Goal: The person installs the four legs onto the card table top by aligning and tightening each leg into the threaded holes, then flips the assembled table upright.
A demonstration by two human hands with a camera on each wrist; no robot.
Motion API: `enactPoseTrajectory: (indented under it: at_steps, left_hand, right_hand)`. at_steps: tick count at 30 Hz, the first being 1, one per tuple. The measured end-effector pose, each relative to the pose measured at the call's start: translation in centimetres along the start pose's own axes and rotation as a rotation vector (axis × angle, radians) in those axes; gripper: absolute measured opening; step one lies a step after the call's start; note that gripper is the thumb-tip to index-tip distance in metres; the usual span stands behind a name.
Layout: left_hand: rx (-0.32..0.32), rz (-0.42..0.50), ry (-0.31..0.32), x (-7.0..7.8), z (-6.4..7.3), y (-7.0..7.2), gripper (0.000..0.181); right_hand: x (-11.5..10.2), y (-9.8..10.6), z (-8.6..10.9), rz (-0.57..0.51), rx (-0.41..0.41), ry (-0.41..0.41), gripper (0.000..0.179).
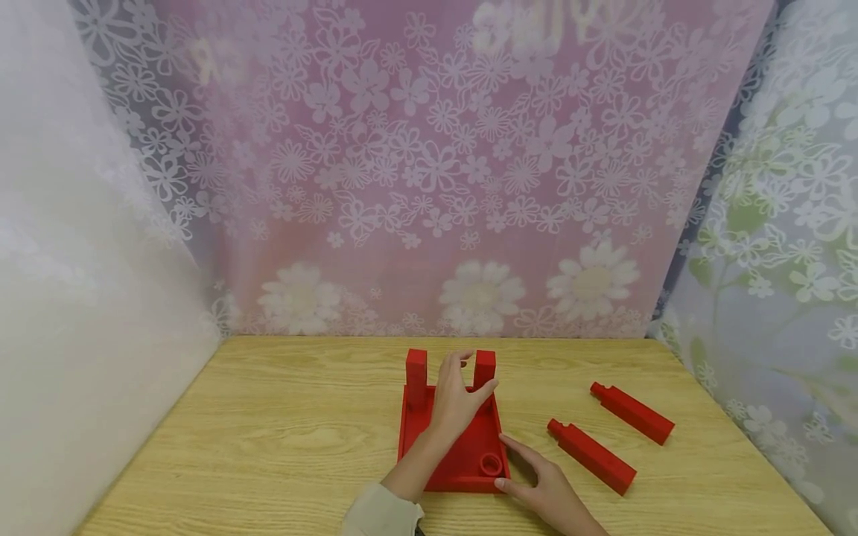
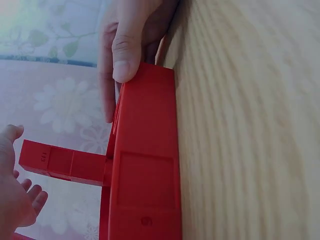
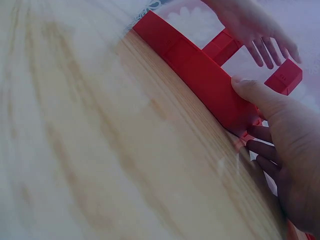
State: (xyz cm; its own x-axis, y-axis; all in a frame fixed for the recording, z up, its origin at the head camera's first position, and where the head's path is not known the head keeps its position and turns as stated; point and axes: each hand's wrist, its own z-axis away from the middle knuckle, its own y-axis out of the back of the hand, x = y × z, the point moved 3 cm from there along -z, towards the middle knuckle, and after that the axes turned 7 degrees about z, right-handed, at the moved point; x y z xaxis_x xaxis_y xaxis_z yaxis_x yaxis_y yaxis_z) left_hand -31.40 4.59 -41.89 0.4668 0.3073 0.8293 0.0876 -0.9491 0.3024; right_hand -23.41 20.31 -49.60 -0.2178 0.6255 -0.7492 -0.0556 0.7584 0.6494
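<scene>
A shallow red tray-shaped base [image 1: 462,485] lies on the wooden table. Square red posts stand upright at its far corners, the left post [image 1: 416,376] and the right post [image 1: 485,370]. At the near right corner there is a round socket [image 1: 491,464]. My left hand [image 1: 457,402] hovers over the base beside the right post, fingers loose and spread, holding nothing; the left wrist view shows the hand [image 2: 17,195] next to a post. With thumb on the front wall and fingers along the right side, my right hand [image 1: 546,487] grips the near right corner, also in the right wrist view [image 3: 295,140].
To the right of the base lie two loose red posts with narrow ends, a nearer one [image 1: 595,455] and a farther one [image 1: 633,414]. Flower-patterned curtains [image 1: 429,186] enclose the wooden table [image 1: 288,439] at the back and the right; a pale sheet [image 1: 87,260] hangs at left.
</scene>
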Motion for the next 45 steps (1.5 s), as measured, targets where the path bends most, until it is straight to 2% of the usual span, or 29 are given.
enactPoseTrajectory:
  at_steps: [7,13,17,21,24,26,32,37,40,45]
  left_hand:
    - [-0.104,0.031,0.007,0.2,2.8,2.6,0.055]
    - [-0.169,0.080,0.015,-0.7,4.8,5.4,0.053]
    - [-0.202,0.118,0.081,-1.7,5.7,7.2,0.054]
    - [-0.235,0.118,0.143,-2.6,6.3,8.9,0.059]
    - [-0.261,0.085,0.162,-3.3,6.6,10.0,0.063]
    - [-0.282,0.041,0.152,-3.7,6.8,10.6,0.066]
    - [-0.366,-0.065,0.062,-5.6,7.4,11.4,0.078]
    - [-0.441,-0.151,0.038,-7.2,8.2,11.6,0.088]
    - [-0.457,-0.187,0.035,-7.9,8.5,11.5,0.091]
    - [-0.454,-0.184,0.046,-8.4,8.6,11.5,0.090]
  right_hand:
    - [0.0,-0.1,0.0,0.000,-0.006,-0.019,0.067]
    - [-0.1,0.0,0.0,-0.012,-0.007,-0.018,0.067]
    - [0.0,0.0,0.0,-0.013,-0.011,-0.021,0.067]
    - [0.0,0.0,-0.1,-0.007,-0.017,-0.034,0.069]
    - [-0.1,0.0,-0.1,0.010,-0.015,-0.040,0.070]
    - [-0.2,0.0,-0.1,0.016,-0.013,-0.044,0.070]
    - [-0.4,0.0,0.0,0.023,-0.012,-0.048,0.070]
    - [-0.4,0.0,-0.1,0.021,-0.014,-0.060,0.070]
    - [-0.4,0.0,-0.1,0.018,-0.017,-0.064,0.070]
    - [-0.3,0.0,0.0,0.026,-0.016,-0.058,0.071]
